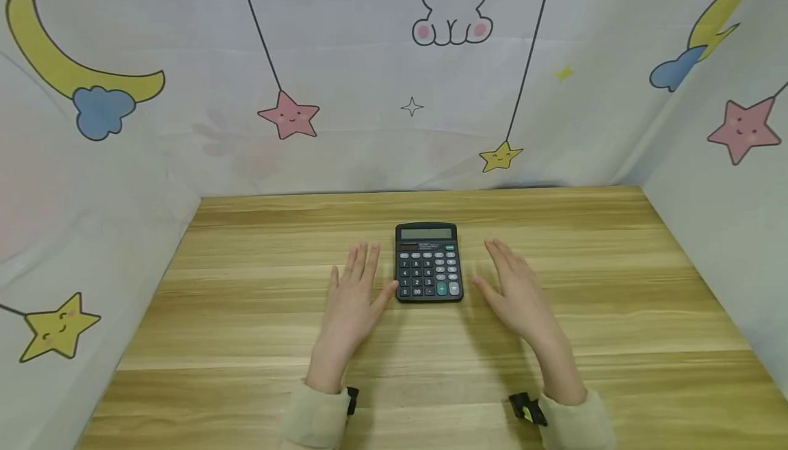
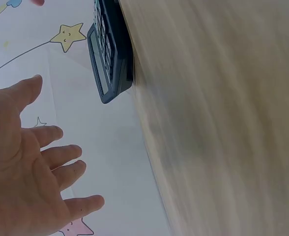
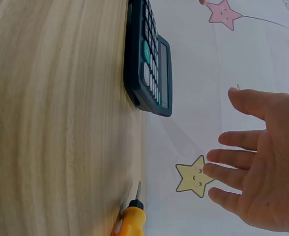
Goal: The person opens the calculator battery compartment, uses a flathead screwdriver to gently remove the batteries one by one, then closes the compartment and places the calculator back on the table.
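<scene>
- Calculator (image 1: 429, 263): probably light, rigid; best gripped by both side edges.
- Left hand (image 1: 353, 301), left of calculator: fingers extended, empty.
- Right hand (image 1: 518, 294), right of calculator: likewise.

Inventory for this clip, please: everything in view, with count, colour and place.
Table: 1, brown wood-grain, lower head view.
Calculator: 1, mostly black, on the table.
Screwdriver-like tool: 1, orange handle, bottom of right wrist view.
Cloth backdrop: piece count unclear, white with coloured prints, behind and beside the table.
Sleeves: 2, cream, bottom of head view.
Wrist devices: 2, mainly black, beside the sleeves.
Left hand: 1, bare, left of the calculator.
Right hand: 1, bare, right of the calculator.
</scene>
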`<state>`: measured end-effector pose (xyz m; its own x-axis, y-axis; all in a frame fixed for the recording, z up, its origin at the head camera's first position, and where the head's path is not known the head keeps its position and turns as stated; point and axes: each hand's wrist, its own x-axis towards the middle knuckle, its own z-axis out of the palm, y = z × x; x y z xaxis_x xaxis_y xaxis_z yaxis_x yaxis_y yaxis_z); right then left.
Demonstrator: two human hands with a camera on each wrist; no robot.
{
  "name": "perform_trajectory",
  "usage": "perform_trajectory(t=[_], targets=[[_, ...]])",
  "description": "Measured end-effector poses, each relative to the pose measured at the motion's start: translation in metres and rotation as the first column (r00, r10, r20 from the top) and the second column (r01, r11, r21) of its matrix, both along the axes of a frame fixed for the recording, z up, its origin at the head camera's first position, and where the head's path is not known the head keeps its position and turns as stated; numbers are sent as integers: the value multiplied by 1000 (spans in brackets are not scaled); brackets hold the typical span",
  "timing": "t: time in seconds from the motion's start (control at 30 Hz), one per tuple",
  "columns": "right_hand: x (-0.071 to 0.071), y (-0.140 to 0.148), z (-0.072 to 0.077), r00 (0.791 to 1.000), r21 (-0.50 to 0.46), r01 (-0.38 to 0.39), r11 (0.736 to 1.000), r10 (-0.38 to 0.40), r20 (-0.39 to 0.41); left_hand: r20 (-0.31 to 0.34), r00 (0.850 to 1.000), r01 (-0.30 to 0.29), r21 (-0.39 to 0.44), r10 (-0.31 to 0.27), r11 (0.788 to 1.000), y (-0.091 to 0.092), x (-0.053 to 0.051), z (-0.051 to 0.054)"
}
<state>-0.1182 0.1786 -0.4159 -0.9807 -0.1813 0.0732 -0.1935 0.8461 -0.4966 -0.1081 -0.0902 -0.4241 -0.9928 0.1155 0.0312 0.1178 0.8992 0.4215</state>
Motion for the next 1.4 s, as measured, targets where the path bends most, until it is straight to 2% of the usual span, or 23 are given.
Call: perform_trajectory(t=[0.23,0.47,0.77,1.0,1.4], targets=[[-1,-4,2,998,-62,46,997,-44,36,10,1000,12,33,-12,999,2,-2,-1],[-2,-6,0,998,-99,45,994,-40,51,24,1000,17,92,-20,996,4,-6,-6],[-4,-8,-1,995,-126,58,990,-48,83,35,999,14,178,-21,984,5,-8,-5],[-8,-11,-6,993,-167,64,984,-46,109,34,999,0,259,-9,966,8,-11,-7],[-10,-15,-11,990,-222,67,973,-38,135,129,991,-89,379,43,921,13,-14,-7]])
